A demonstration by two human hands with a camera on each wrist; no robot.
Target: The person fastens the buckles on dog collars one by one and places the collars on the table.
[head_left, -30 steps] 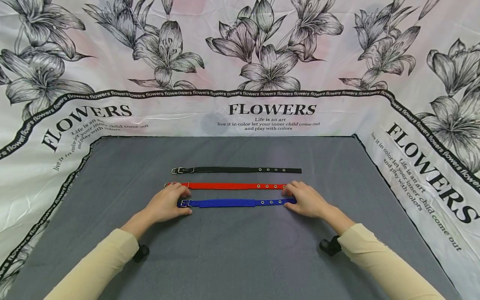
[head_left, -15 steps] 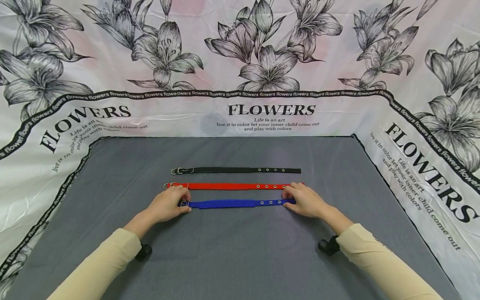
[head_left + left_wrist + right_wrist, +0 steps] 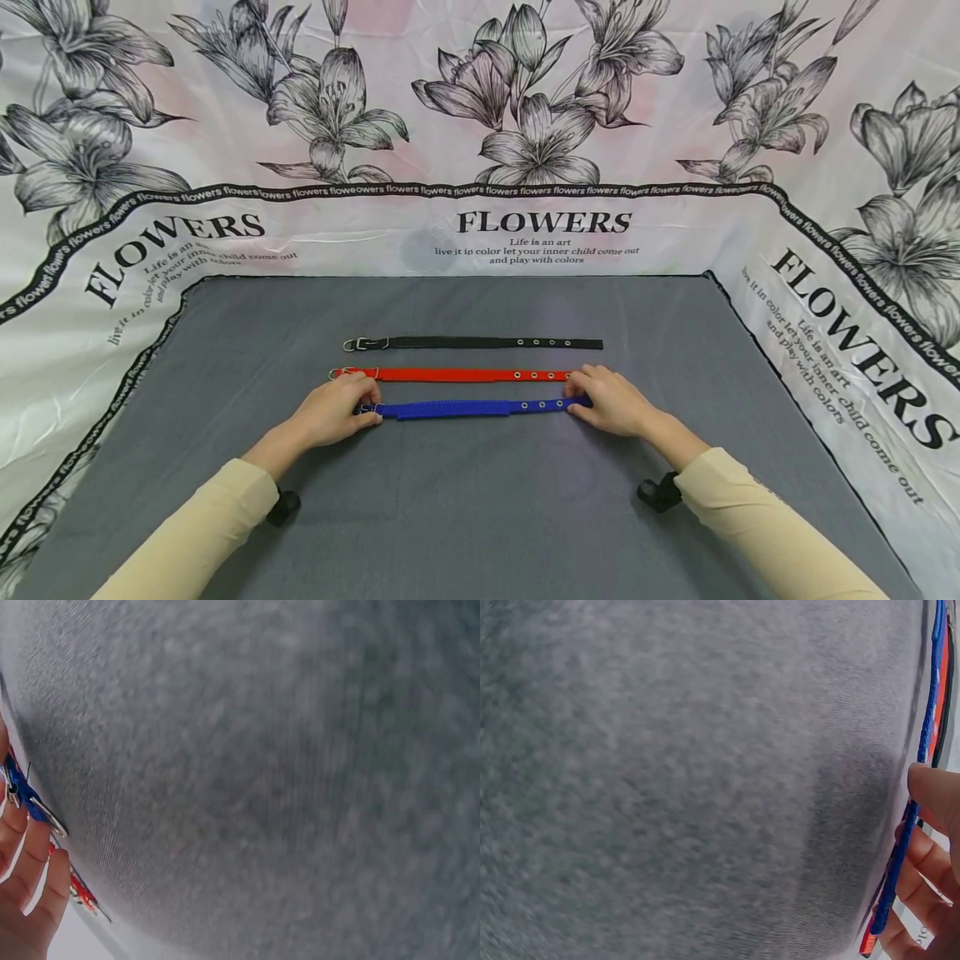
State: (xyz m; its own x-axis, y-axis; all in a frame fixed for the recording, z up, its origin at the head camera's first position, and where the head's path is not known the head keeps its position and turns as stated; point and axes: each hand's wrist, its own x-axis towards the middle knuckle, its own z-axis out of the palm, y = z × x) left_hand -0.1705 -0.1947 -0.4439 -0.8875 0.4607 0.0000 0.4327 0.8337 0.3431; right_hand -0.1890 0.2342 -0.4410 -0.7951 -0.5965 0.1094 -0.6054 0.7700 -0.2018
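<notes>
Stretched straight across the cloth is a blue collar (image 3: 453, 408) with a metal buckle at its left end and eyelets toward its right. My left hand (image 3: 333, 408) pinches the buckle end between thumb and fingers; the left wrist view shows the buckle (image 3: 30, 799) against the fingers. At the eyelet end my right hand (image 3: 611, 400) holds the strap, thumb on the near side, and in the right wrist view the blue tip (image 3: 885, 907) sticks out past the thumb. Just beyond lies a red collar (image 3: 450, 375), its right tip hidden behind the right hand.
A black collar (image 3: 457, 342) lies parallel behind the red one, buckle also at the left. Grey cloth (image 3: 465, 517) covers the table. White fabric (image 3: 352, 233) printed with flowers and lettering rises at the back and both sides.
The left fingers now cover more of the blue collar's buckle than a second ago. The right hand has barely moved, and the red and black collars lie as before.
</notes>
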